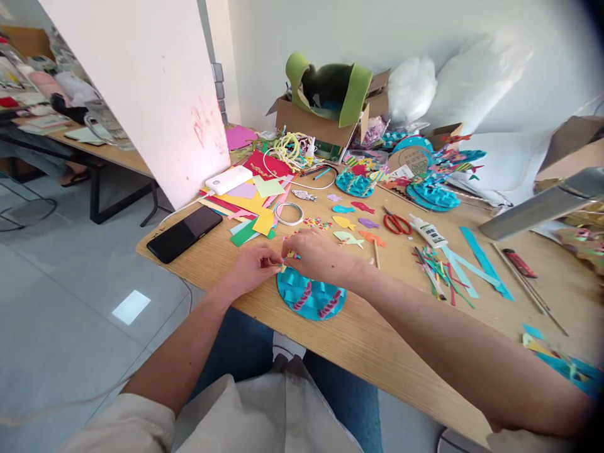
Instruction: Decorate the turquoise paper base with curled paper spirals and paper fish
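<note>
A round blue paper craft (pixel 295 290) with wavy raised strips and two twisted purple strips lies near the table's front edge. My left hand (pixel 255 269) is at its far left rim, thumb and fingers pinched together. My right hand (pixel 321 257) reaches over the far part of the craft, its fingers closed close to the left fingertips. A small yellowish bit shows between the two hands; what each one holds is too hidden to name. Just beyond lie small coloured pieces (pixel 318 223), a roll of tape (pixel 289 214) and several paper fish, among them a yellow fish (pixel 344 223).
At left lie a black phone (pixel 185 234), coloured paper sheets and a white power bank (pixel 229 180). Red-handled scissors (pixel 397 223), a glue bottle (pixel 428 231), thin strips and wooden sticks lie at right. A grey cylinder (pixel 542 204) and a cardboard box (pixel 311 126) stand farther off.
</note>
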Demonstrator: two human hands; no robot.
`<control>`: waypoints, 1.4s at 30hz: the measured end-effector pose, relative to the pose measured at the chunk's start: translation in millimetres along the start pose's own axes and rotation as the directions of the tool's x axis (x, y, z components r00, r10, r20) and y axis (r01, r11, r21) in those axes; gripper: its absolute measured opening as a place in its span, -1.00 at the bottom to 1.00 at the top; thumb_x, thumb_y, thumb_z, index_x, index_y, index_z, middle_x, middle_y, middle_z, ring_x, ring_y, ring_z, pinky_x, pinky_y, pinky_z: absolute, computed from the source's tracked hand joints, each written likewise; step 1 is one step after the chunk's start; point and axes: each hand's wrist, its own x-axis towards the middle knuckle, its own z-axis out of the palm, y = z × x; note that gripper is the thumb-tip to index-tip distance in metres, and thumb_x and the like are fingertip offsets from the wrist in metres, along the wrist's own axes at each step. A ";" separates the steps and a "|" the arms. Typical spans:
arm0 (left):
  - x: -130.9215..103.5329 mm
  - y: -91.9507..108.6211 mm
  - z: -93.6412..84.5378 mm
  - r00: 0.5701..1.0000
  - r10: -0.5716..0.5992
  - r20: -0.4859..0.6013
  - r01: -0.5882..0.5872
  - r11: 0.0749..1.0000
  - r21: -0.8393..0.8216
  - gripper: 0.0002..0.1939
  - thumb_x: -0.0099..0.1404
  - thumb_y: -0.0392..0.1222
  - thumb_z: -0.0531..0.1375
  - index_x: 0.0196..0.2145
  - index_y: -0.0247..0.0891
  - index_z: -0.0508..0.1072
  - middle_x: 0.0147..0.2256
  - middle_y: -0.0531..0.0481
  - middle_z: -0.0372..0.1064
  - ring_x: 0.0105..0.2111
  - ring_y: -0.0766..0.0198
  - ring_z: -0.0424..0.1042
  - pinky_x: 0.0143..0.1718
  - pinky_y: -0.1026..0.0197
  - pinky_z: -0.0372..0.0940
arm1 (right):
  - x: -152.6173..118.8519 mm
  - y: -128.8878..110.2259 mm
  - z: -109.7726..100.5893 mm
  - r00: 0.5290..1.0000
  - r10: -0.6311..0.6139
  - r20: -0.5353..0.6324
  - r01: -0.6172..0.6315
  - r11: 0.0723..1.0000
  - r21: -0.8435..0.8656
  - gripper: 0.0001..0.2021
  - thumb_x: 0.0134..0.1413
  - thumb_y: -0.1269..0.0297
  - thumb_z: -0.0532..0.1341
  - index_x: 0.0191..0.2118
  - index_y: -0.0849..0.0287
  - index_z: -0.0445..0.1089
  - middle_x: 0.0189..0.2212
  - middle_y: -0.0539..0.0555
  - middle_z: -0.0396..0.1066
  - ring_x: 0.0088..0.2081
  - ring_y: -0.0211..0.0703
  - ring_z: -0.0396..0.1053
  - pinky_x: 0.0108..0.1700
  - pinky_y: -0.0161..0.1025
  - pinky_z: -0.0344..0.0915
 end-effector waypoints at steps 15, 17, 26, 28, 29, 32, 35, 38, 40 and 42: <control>8.3 -5.0 5.3 0.995 0.087 0.053 -0.096 0.977 0.190 -0.90 0.09 -0.32 0.24 -0.55 -0.24 0.53 -0.47 0.02 0.43 -0.43 0.28 0.39 -0.39 0.25 0.20 | 4.6 -5.1 -1.3 0.997 -0.047 0.059 0.053 0.993 -0.108 -0.81 0.05 0.42 0.17 -0.25 0.19 0.52 -0.35 0.17 0.54 -0.24 0.00 0.46 -0.18 -0.18 0.22; 9.5 -6.3 5.9 0.995 0.080 0.052 -0.088 0.981 0.175 -0.90 0.08 -0.33 0.23 -0.55 -0.25 0.53 -0.46 0.02 0.44 -0.42 0.29 0.40 -0.39 0.27 0.22 | 5.3 -4.8 -1.8 0.996 -0.054 0.074 0.063 0.991 -0.122 -0.80 0.04 0.42 0.17 -0.24 0.18 0.52 -0.36 0.16 0.54 -0.24 0.00 0.46 -0.19 -0.17 0.23; 17.1 -2.6 5.2 0.998 0.009 0.066 -0.018 0.990 0.138 -0.89 -0.02 -0.38 0.27 -0.64 -0.30 0.47 -0.52 0.04 0.44 -0.48 0.30 0.39 -0.45 0.29 0.20 | 9.7 -13.5 -9.7 0.984 -0.035 0.175 0.065 0.984 -0.167 -0.80 0.14 0.37 0.15 -0.21 0.24 0.52 -0.28 0.21 0.52 -0.18 0.02 0.45 -0.16 -0.17 0.22; 17.2 -4.9 5.4 0.998 0.010 0.069 -0.018 0.994 0.112 -0.90 -0.01 -0.37 0.27 -0.63 -0.29 0.46 -0.54 0.05 0.44 -0.48 0.30 0.39 -0.45 0.29 0.21 | 10.6 -14.4 -10.1 0.983 -0.029 0.183 0.060 0.984 -0.169 -0.80 0.13 0.37 0.16 -0.20 0.24 0.52 -0.28 0.21 0.52 -0.19 0.02 0.45 -0.16 -0.16 0.23; 16.9 -6.4 5.4 0.997 0.012 0.074 -0.019 0.996 0.090 -0.91 0.00 -0.37 0.26 -0.61 -0.29 0.46 -0.55 0.05 0.44 -0.48 0.30 0.39 -0.46 0.30 0.21 | 10.9 -14.5 -10.3 0.982 -0.026 0.186 0.058 0.983 -0.172 -0.79 0.12 0.37 0.16 -0.20 0.24 0.52 -0.28 0.21 0.53 -0.19 0.02 0.46 -0.16 -0.16 0.23; 15.0 -10.4 4.2 0.995 0.004 0.096 -0.004 1.000 0.008 -0.97 -0.01 -0.35 0.25 -0.56 -0.29 0.46 -0.58 0.07 0.41 -0.51 0.32 0.37 -0.48 0.31 0.21 | 11.0 -14.5 -11.1 0.983 -0.026 0.182 0.062 0.979 -0.195 -0.77 0.08 0.41 0.15 -0.19 0.22 0.53 -0.31 0.21 0.53 -0.19 0.03 0.46 -0.18 -0.17 0.24; 13.5 -11.1 2.8 0.994 -0.010 0.112 0.016 0.998 -0.055 -0.98 -0.01 -0.34 0.24 -0.54 -0.30 0.44 -0.59 0.08 0.39 -0.53 0.33 0.34 -0.50 0.32 0.21 | 10.4 -15.9 -12.5 0.983 -0.025 0.183 0.066 0.973 -0.222 -0.74 0.03 0.46 0.15 -0.18 0.21 0.53 -0.33 0.21 0.53 -0.21 0.03 0.47 -0.21 -0.18 0.24; 13.9 -8.7 3.1 0.995 -0.022 0.098 0.024 1.000 -0.016 -0.98 -0.01 -0.33 0.23 -0.56 -0.30 0.44 -0.59 0.07 0.40 -0.53 0.31 0.36 -0.51 0.31 0.19 | 10.4 -18.8 -13.7 0.981 -0.019 0.192 0.065 0.969 -0.237 -0.74 0.03 0.44 0.15 -0.19 0.20 0.53 -0.34 0.21 0.53 -0.23 0.04 0.47 -0.24 -0.18 0.24; 15.6 -6.4 4.1 0.996 -0.029 0.089 0.024 0.998 0.052 -0.99 -0.01 -0.33 0.22 -0.55 -0.30 0.45 -0.58 0.05 0.42 -0.52 0.29 0.38 -0.51 0.30 0.18 | 11.0 -20.8 -14.0 0.980 -0.011 0.196 0.060 0.968 -0.244 -0.76 0.07 0.41 0.14 -0.19 0.20 0.53 -0.33 0.21 0.54 -0.24 0.04 0.47 -0.25 -0.18 0.24; 18.1 -4.8 5.3 0.995 -0.022 0.095 0.010 0.992 0.123 -0.97 -0.01 -0.33 0.21 -0.56 -0.31 0.46 -0.57 0.03 0.44 -0.51 0.26 0.39 -0.51 0.29 0.17 | 11.9 -22.1 -13.8 0.978 -0.014 0.207 0.066 0.967 -0.246 -0.78 0.10 0.39 0.13 -0.23 0.22 0.54 -0.32 0.21 0.54 -0.24 0.05 0.48 -0.26 -0.17 0.24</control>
